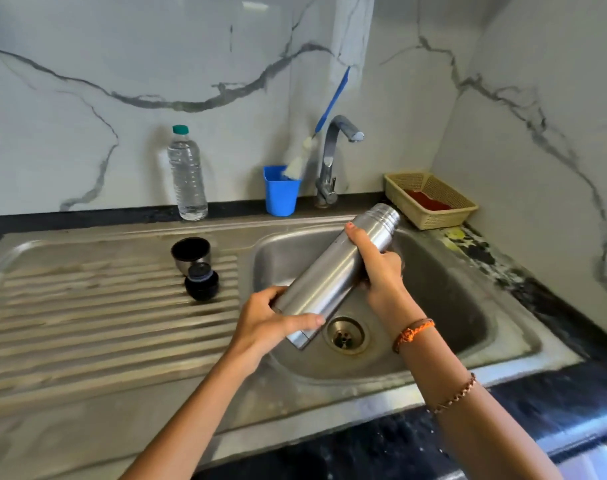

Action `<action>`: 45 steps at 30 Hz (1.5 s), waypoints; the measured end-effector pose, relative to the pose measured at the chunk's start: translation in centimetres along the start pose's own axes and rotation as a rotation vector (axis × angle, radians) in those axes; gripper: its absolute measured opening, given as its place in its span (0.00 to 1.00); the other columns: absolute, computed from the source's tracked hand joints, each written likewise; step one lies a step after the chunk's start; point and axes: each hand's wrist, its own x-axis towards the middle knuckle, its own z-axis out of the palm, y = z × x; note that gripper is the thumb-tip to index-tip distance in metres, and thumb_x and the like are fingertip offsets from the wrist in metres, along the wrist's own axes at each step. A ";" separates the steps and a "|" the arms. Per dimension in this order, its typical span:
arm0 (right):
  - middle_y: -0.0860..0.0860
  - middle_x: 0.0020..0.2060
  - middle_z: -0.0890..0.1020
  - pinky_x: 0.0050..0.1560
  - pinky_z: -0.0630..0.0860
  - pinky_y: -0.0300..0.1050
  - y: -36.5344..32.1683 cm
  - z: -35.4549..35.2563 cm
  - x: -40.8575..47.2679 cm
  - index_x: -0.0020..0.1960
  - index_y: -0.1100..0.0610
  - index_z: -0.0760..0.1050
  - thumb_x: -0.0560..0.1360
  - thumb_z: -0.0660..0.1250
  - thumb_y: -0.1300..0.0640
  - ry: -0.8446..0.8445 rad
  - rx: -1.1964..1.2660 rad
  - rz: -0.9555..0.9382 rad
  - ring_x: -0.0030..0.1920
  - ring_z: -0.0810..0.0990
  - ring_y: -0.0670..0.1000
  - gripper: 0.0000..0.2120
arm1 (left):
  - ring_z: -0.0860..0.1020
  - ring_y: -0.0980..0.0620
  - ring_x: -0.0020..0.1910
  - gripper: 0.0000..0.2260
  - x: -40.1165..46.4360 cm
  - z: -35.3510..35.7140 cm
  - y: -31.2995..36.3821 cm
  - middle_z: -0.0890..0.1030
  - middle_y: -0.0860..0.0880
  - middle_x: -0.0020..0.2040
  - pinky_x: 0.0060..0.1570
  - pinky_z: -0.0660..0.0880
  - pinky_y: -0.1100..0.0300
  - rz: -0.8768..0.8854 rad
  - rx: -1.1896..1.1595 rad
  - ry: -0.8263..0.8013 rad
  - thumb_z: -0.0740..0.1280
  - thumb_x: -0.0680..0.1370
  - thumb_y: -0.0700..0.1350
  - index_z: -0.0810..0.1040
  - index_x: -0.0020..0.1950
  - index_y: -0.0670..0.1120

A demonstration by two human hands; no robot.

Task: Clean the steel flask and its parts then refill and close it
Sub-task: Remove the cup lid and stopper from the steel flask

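Observation:
The steel flask (333,275) is held tilted over the sink basin (444,296), its threaded neck up and to the right, its base low at the left. My left hand (271,320) grips the base end. My right hand (378,271) wraps the upper body from behind, thumb on top. The flask has no cap on. Its steel cup lid (190,252) stands mouth up on the ribbed drainboard (87,323), with the black stopper (201,282) just in front of it.
A clear water bottle (187,174) with a green cap stands at the back wall. A blue cup (280,192) holds a blue-handled bottle brush (316,133) beside the tap (333,157). A beige basket (430,199) sits at the back right corner. The drain (345,336) lies under the flask.

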 end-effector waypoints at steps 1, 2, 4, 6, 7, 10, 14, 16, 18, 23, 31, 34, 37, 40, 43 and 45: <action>0.54 0.48 0.76 0.50 0.77 0.48 0.2 0.0 0.2 0.52 0.59 0.65 0.63 0.77 0.46 -0.021 0.028 0.036 0.48 0.78 0.52 0.29 | 0.79 0.55 0.43 0.23 0.0 0.0 0.2 0.81 0.51 0.44 0.35 0.71 0.67 -0.012 0.014 0.013 0.81 0.57 0.44 0.79 0.50 0.48; 0.54 0.47 0.75 0.47 0.77 0.47 0.2 -0.1 0.3 0.49 0.58 0.64 0.64 0.76 0.47 -0.040 0.046 0.063 0.49 0.78 0.52 0.27 | 0.79 0.56 0.42 0.20 0.1 -0.1 0.4 0.81 0.52 0.43 0.35 0.71 0.66 -0.019 0.031 0.019 0.80 0.59 0.43 0.79 0.48 0.49; 0.53 0.46 0.74 0.46 0.76 0.47 0.5 -0.1 0.8 0.47 0.57 0.63 0.65 0.76 0.48 -0.063 0.040 0.100 0.50 0.77 0.53 0.25 | 0.78 0.56 0.41 0.19 0.2 0.0 0.6 0.81 0.52 0.42 0.35 0.71 0.65 -0.037 0.061 0.026 0.80 0.59 0.43 0.78 0.45 0.50; 0.53 0.46 0.74 0.47 0.76 0.48 0.7 -0.1 1.1 0.51 0.58 0.62 0.65 0.75 0.47 -0.071 0.048 0.121 0.51 0.77 0.53 0.27 | 0.79 0.55 0.41 0.21 0.3 -0.1 0.7 0.82 0.51 0.42 0.36 0.72 0.64 -0.061 0.083 0.021 0.81 0.55 0.47 0.79 0.43 0.51; 0.53 0.47 0.74 0.48 0.77 0.49 0.8 0.0 1.3 0.53 0.58 0.62 0.65 0.75 0.47 -0.074 0.048 0.134 0.52 0.77 0.54 0.28 | 0.79 0.55 0.41 0.23 0.3 0.0 0.6 0.82 0.51 0.42 0.37 0.73 0.64 -0.077 0.091 0.028 0.81 0.51 0.50 0.79 0.43 0.51; 0.54 0.48 0.75 0.49 0.77 0.50 1.3 0.1 1.9 0.55 0.58 0.62 0.65 0.75 0.48 -0.079 0.028 0.175 0.51 0.77 0.54 0.29 | 0.80 0.54 0.42 0.29 0.6 0.1 0.3 0.83 0.52 0.42 0.41 0.76 0.61 -0.095 0.104 0.047 0.76 0.44 0.57 0.79 0.42 0.51; 0.54 0.45 0.74 0.47 0.77 0.50 1.3 -0.1 2.4 0.55 0.59 0.61 0.67 0.74 0.49 -0.091 0.050 0.222 0.47 0.76 0.53 0.28 | 0.81 0.53 0.43 0.30 1.0 0.0 0.3 0.83 0.51 0.42 0.48 0.77 0.56 -0.115 0.133 0.037 0.76 0.43 0.58 0.80 0.42 0.50; 0.54 0.45 0.74 0.48 0.77 0.51 1.3 -0.3 2.6 0.55 0.59 0.61 0.67 0.74 0.49 -0.093 0.052 0.237 0.46 0.76 0.53 0.28 | 0.81 0.53 0.44 0.29 1.2 0.2 0.5 0.83 0.51 0.41 0.48 0.77 0.56 -0.118 0.141 0.023 0.76 0.44 0.58 0.80 0.42 0.50; 0.55 0.47 0.75 0.50 0.77 0.51 1.4 -0.3 2.9 0.56 0.58 0.61 0.67 0.75 0.49 -0.097 0.053 0.240 0.47 0.76 0.53 0.29 | 0.80 0.54 0.43 0.27 1.3 0.4 0.8 0.83 0.51 0.41 0.47 0.76 0.57 -0.117 0.146 0.013 0.78 0.45 0.56 0.80 0.41 0.50; 0.57 0.52 0.75 0.52 0.78 0.52 1.9 -0.3 3.5 0.57 0.59 0.61 0.67 0.75 0.49 -0.100 0.066 0.238 0.50 0.77 0.54 0.29 | 0.79 0.54 0.42 0.16 1.6 0.3 0.9 0.82 0.51 0.40 0.40 0.73 0.62 -0.118 0.137 -0.012 0.80 0.58 0.46 0.80 0.42 0.48; 0.57 0.52 0.75 0.52 0.77 0.52 2.8 -0.3 3.9 0.56 0.59 0.62 0.68 0.74 0.49 -0.106 0.032 0.242 0.51 0.77 0.55 0.27 | 0.79 0.55 0.38 0.23 1.7 0.1 0.5 0.82 0.52 0.36 0.36 0.72 0.63 -0.132 0.153 -0.013 0.80 0.49 0.53 0.81 0.40 0.48; 0.56 0.50 0.76 0.49 0.77 0.50 3.2 -0.2 4.0 0.56 0.59 0.63 0.67 0.74 0.49 -0.106 0.044 0.258 0.49 0.77 0.54 0.27 | 0.80 0.53 0.41 0.29 2.0 0.0 0.2 0.83 0.49 0.39 0.39 0.73 0.62 -0.136 0.167 -0.015 0.76 0.44 0.58 0.81 0.41 0.47; 0.56 0.51 0.77 0.49 0.77 0.50 3.5 -0.2 4.0 0.56 0.58 0.63 0.67 0.74 0.50 -0.098 0.063 0.276 0.50 0.78 0.54 0.27 | 0.80 0.52 0.41 0.29 2.2 -0.1 0.2 0.83 0.49 0.39 0.40 0.72 0.61 -0.144 0.184 -0.029 0.76 0.44 0.58 0.81 0.41 0.47; 0.56 0.52 0.77 0.48 0.77 0.50 3.6 -0.3 4.2 0.56 0.58 0.63 0.67 0.74 0.50 -0.090 0.064 0.274 0.51 0.78 0.55 0.27 | 0.79 0.52 0.41 0.26 2.3 -0.1 0.2 0.82 0.48 0.40 0.40 0.72 0.61 -0.162 0.198 -0.038 0.78 0.48 0.55 0.81 0.42 0.46; 0.57 0.53 0.77 0.49 0.78 0.51 3.7 -0.2 4.3 0.57 0.59 0.64 0.67 0.75 0.50 -0.086 0.066 0.282 0.52 0.78 0.55 0.28 | 0.79 0.51 0.42 0.24 2.4 0.0 0.2 0.82 0.47 0.41 0.40 0.72 0.60 -0.165 0.202 -0.038 0.79 0.52 0.53 0.81 0.43 0.45; 0.57 0.53 0.76 0.50 0.78 0.51 3.7 -0.2 4.4 0.57 0.59 0.63 0.66 0.75 0.50 -0.081 0.062 0.290 0.52 0.78 0.55 0.28 | 0.79 0.51 0.43 0.23 2.4 0.1 0.2 0.82 0.47 0.42 0.41 0.72 0.60 -0.168 0.202 -0.041 0.81 0.54 0.51 0.80 0.44 0.45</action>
